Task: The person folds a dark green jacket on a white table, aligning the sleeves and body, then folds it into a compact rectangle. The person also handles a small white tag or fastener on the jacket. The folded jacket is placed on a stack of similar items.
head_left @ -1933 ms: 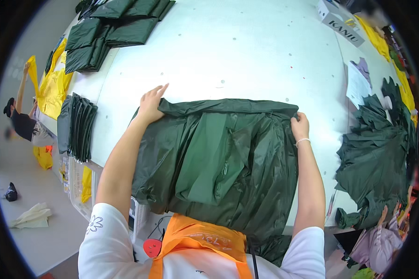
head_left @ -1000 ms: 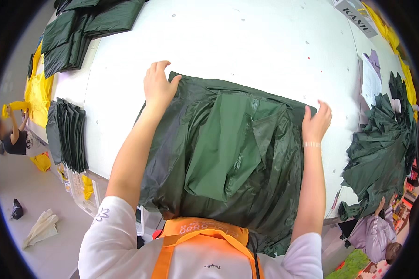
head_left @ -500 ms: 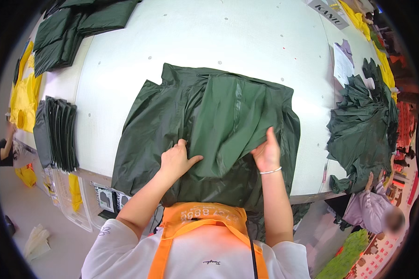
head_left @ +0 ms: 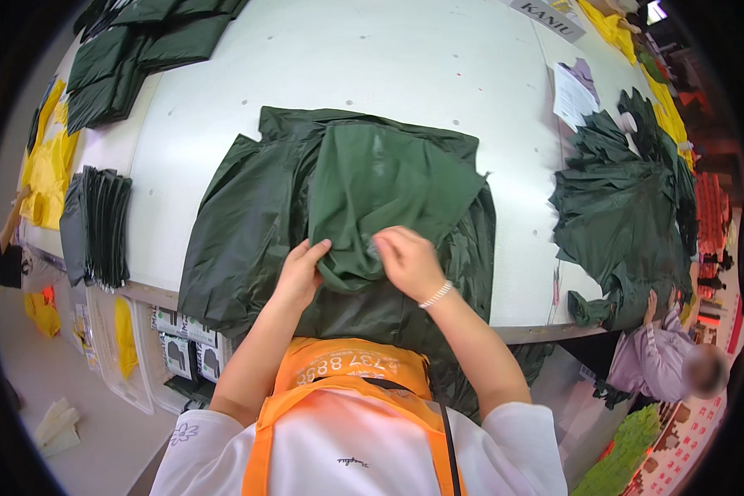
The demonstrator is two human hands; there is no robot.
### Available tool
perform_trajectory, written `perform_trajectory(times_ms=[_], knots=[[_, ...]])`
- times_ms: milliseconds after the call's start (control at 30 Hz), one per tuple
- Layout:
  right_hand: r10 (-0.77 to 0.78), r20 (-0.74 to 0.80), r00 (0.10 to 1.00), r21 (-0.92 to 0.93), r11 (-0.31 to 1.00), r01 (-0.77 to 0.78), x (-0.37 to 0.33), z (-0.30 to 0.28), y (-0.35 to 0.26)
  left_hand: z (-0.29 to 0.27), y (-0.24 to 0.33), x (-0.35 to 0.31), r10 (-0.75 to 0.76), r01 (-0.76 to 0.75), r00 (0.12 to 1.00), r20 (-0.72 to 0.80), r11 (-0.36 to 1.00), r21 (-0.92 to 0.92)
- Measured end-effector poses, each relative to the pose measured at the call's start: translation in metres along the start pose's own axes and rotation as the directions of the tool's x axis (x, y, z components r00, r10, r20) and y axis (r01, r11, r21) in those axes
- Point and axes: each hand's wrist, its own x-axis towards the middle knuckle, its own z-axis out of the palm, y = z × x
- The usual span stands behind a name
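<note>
A dark green rainwear garment (head_left: 244,219) of thin, shiny fabric lies spread on the table in front of me. On top of it is a lighter green panel (head_left: 388,178), turned inside out by its look, with a pale seam strip. My left hand (head_left: 300,269) grips the panel's near left edge, thumb above and fingers mostly hidden under the cloth. Close beside it, my right hand (head_left: 409,263) pinches the panel's gathered near edge, its fingertips curled in. The garment's lower part hangs over the table's front edge.
Folded dark green garments (head_left: 145,62) lie at the far left, with a stack of folded dark ones (head_left: 103,227) nearer. At the right is a heap of dark green garments (head_left: 616,194), a person (head_left: 657,351) beside it. A plastic bin (head_left: 124,347) stands below left.
My right hand has moved left and nearer, drawing the panel's right edge inward beside my left hand. The left thumb now lies over the cloth. The whole view has shifted slightly.
</note>
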Motion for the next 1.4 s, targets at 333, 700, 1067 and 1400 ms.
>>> perform_trajectory(times_ms=[333,700,1067,1400], knots=[[0.11,0.69,0.715,0.357,0.808,-0.469,0.025,0.139,0.174,0.115,0.044,-0.033,0.468,-0.58,0.797,0.381,0.77,0.268],[0.068,0.189,0.98,-0.368,0.93,0.006,-0.056,-0.025,0.07,0.024,0.09,0.038,0.771,-0.698,0.509,0.382,0.111,0.707],[0.479,0.017,0.878,0.139,0.868,-0.476,0.018,-0.099,0.116,0.016,0.107,0.051,0.818,-0.317,0.227,0.529,-0.451,0.834],[0.442,0.101,0.891,-0.089,0.896,-0.435,0.033,-0.08,0.127,0.016,-0.035,0.091,0.474,-0.558,0.612,0.633,-0.309,0.77]])
